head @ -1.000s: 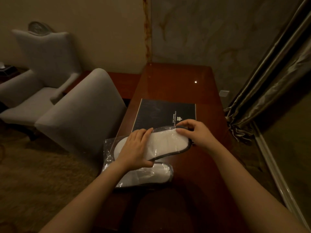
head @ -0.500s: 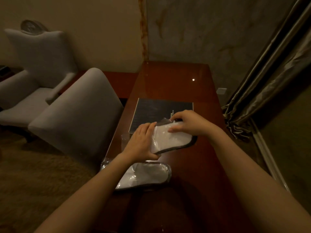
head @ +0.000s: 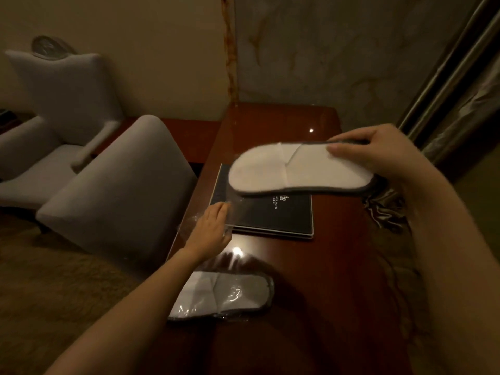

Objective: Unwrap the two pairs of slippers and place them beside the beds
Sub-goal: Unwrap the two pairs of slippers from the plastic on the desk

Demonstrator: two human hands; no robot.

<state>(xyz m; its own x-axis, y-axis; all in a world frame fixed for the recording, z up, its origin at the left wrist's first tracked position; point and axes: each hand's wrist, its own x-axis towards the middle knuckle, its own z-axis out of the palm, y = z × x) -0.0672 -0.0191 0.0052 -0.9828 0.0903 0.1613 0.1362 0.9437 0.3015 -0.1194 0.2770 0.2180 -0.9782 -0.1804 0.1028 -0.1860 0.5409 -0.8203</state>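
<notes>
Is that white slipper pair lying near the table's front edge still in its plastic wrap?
Still wrapped. The near slipper pair shows shiny, crinkled clear film over it, and neither hand touches it.

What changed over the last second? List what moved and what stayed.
The right hand pulled the white slippers out of their clear wrapper and lifted them up and to the right, above the dark folder. The left hand let go of the slippers and now holds the emptied wrapper down at the desk edge. The second wrapped pair, the folder and the chairs stayed put.
</notes>
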